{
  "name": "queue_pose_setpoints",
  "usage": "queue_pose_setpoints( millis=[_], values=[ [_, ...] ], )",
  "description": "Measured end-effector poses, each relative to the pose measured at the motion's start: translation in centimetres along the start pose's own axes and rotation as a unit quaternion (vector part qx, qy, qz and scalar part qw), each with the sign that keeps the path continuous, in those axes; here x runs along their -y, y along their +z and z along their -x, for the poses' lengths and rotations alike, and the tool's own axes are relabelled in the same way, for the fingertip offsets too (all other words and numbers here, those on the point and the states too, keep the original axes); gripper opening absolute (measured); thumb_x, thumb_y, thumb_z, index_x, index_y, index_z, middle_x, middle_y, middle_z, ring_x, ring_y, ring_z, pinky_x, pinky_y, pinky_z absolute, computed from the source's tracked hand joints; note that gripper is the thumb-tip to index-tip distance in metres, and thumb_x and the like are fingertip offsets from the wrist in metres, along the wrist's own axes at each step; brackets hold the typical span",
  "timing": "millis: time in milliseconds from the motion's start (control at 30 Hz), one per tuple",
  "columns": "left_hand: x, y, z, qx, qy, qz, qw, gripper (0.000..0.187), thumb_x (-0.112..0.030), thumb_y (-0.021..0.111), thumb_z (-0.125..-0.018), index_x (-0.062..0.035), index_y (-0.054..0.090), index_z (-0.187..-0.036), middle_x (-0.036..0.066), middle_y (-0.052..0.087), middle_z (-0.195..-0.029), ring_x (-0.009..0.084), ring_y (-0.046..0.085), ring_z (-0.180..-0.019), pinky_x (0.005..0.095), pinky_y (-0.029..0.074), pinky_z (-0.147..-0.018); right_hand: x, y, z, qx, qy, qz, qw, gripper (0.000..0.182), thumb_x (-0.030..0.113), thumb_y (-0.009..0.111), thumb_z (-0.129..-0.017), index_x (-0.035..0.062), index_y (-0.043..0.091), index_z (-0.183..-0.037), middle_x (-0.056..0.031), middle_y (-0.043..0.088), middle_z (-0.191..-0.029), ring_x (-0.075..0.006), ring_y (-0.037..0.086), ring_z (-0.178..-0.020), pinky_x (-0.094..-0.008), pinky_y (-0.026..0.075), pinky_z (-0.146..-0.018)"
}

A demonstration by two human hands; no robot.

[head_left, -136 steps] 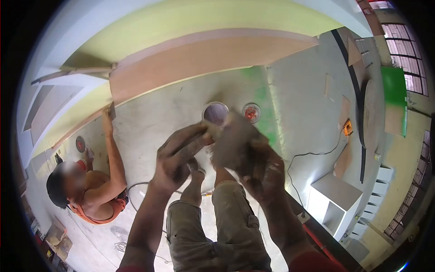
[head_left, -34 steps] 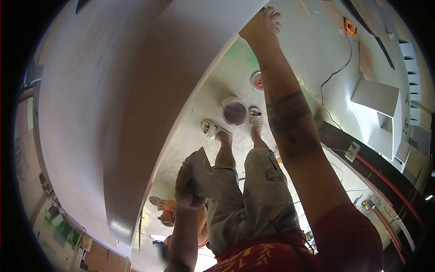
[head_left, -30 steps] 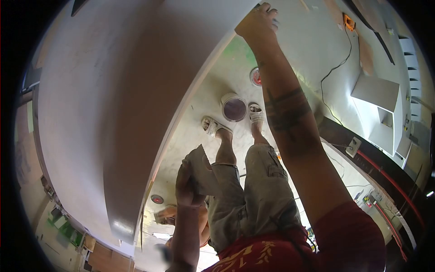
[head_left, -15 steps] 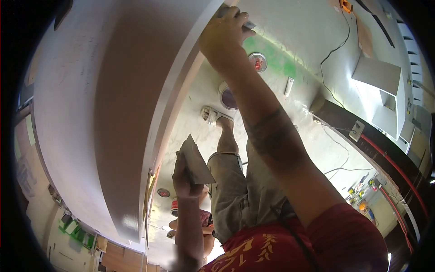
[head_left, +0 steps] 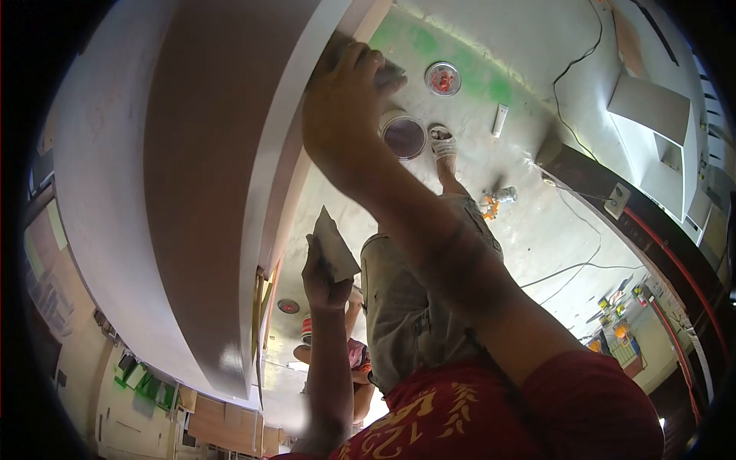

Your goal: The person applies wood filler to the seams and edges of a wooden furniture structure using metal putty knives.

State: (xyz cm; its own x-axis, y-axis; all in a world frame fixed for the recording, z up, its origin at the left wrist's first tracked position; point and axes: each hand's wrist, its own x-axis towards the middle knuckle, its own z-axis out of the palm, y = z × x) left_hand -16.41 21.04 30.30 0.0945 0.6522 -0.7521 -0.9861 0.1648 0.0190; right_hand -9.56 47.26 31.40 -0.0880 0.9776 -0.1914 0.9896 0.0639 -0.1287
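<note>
Right hand [head_left: 341, 115] slides nearer along panel edge [head_left: 287, 165] | its tool mostly hidden under gripping fingers | left hand [head_left: 326, 280] grips scraper [head_left: 333, 244], blade pointing up.

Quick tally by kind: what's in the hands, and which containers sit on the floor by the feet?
Scrapers held against the curved panel edge: 1, in right hand
Flat putty plates: 1, in left hand
Open paint cans: 1
Round lids: 1
Total: 4
</note>
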Motion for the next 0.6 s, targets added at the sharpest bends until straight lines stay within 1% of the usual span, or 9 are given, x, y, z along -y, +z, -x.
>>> queue_pose_setpoints(
  millis=[167, 233, 267, 300, 333, 367, 467, 567, 600],
  values=[
    [-0.5, -5.4, -0.7, 0.057, -0.022, 0.011, 0.998, 0.04, -0.034, 0.048, -0.109, -0.0063, 0.055, -0.137, 0.008, 0.067, -0.12, 0.0178, 0.067, -0.106, 0.0341, 0.057, -0.088, 1.9, -0.8, 4.1, 0.051, -0.027, 0.027, 0.998, 0.041, 0.023, 0.061, -0.088, -0.0061, 0.067, -0.116, -0.0256, 0.046, -0.127, -0.0428, 0.044, -0.122, -0.0727, 0.037, -0.1],
    [0.0, -6.3, -0.2, -0.024, 0.009, -0.076, 0.997, 0.039, -0.029, 0.045, -0.109, -0.0051, 0.052, -0.14, 0.009, 0.066, -0.124, 0.0188, 0.067, -0.108, 0.0353, 0.057, -0.089, 2.6, -1.2, 5.7, 0.1, -0.044, 0.013, 0.994, 0.039, 0.021, 0.06, -0.088, -0.0045, 0.067, -0.116, -0.0239, 0.047, -0.126, -0.0414, 0.045, -0.121, -0.0714, 0.036, -0.103],
    [0.2, -6.4, -0.2, -0.057, 0.026, -0.086, 0.994, 0.041, -0.026, 0.043, -0.109, -0.0037, 0.049, -0.143, 0.011, 0.064, -0.128, 0.0213, 0.066, -0.111, 0.0369, 0.056, -0.092, 2.9, -1.7, 6.8, 0.092, -0.045, 0.008, 0.995, 0.039, 0.019, 0.06, -0.087, -0.0035, 0.065, -0.119, -0.0219, 0.05, -0.126, -0.0389, 0.047, -0.12, -0.0684, 0.037, -0.099],
    [0.5, -6.1, -0.2, -0.092, 0.042, -0.097, 0.99, 0.043, -0.023, 0.041, -0.108, -0.0022, 0.045, -0.145, 0.013, 0.061, -0.132, 0.0238, 0.065, -0.115, 0.0386, 0.055, -0.096, 2.8, -2.1, 8.2, 0.093, -0.055, -0.071, 0.992, 0.042, 0.015, 0.06, -0.086, -0.0031, 0.061, -0.125, -0.0223, 0.051, -0.125, -0.0386, 0.049, -0.119, -0.0656, 0.038, -0.099],
    [0.7, -5.7, -0.1, -0.126, 0.057, -0.108, 0.985, 0.045, -0.02, 0.04, -0.108, -0.0007, 0.042, -0.148, 0.015, 0.059, -0.137, 0.0263, 0.064, -0.118, 0.0402, 0.054, -0.099, 1.9, -3.7, 8.8, 0.176, -0.071, -0.148, 0.971, 0.044, 0.012, 0.059, -0.086, -0.0014, 0.058, -0.129, -0.0226, 0.051, -0.127, -0.0391, 0.049, -0.12, -0.0642, 0.037, -0.101],
    [0.2, -5.5, -0.4, -0.123, 0.027, -0.047, 0.991, 0.046, -0.02, 0.039, -0.107, 0.0006, 0.039, -0.149, 0.016, 0.057, -0.14, 0.0285, 0.062, -0.122, 0.0414, 0.053, -0.103, 0.4, -5.3, 9.4, 0.257, -0.085, -0.224, 0.936, 0.047, 0.008, 0.058, -0.086, 0.0003, 0.056, -0.133, -0.023, 0.051, -0.128, -0.0395, 0.049, -0.121, -0.0628, 0.037, -0.102],
    [0.2, -3.0, -1.5, 0.12, -0.005, 0.009, 0.993, 0.045, -0.021, 0.038, -0.108, 0.0015, 0.042, -0.148, 0.017, 0.058, -0.139, 0.0295, 0.06, -0.126, 0.0419, 0.05, -0.108, -4.6, -7.4, 11.3, 0.18, -0.207, -0.315, 0.908, 0.057, 0.01, 0.061, -0.086, 0.0127, 0.054, -0.142, -0.0208, 0.05, -0.133, -0.0404, 0.048, -0.125, -0.0606, 0.035, -0.109],
    [0.9, 1.7, -2.4, 0.119, 0.045, -0.145, 0.981, 0.044, -0.025, 0.034, -0.11, 0.0002, 0.047, -0.145, 0.016, 0.059, -0.138, 0.0273, 0.062, -0.124, 0.0419, 0.051, -0.106, -9.9, -8.5, 12.2, 0.15, -0.35, -0.231, 0.895, 0.068, 0.018, 0.069, -0.083, 0.0262, 0.051, -0.148, -0.0163, 0.047, -0.139, -0.039, 0.045, -0.13, -0.059, 0.037, -0.109],
    [0.9, 2.4, -3.2, 0.104, -0.005, -0.097, 0.99, 0.045, -0.029, 0.035, -0.111, -0.0006, 0.049, -0.143, 0.016, 0.06, -0.136, 0.0262, 0.062, -0.123, 0.0417, 0.052, -0.105, -11.4, -7.9, 12.4, 0.132, -0.377, -0.217, 0.891, 0.067, 0.021, 0.068, -0.083, 0.0286, 0.051, -0.148, -0.0154, 0.047, -0.139, -0.0369, 0.046, -0.129, -0.0591, 0.037, -0.109]
  ],
)
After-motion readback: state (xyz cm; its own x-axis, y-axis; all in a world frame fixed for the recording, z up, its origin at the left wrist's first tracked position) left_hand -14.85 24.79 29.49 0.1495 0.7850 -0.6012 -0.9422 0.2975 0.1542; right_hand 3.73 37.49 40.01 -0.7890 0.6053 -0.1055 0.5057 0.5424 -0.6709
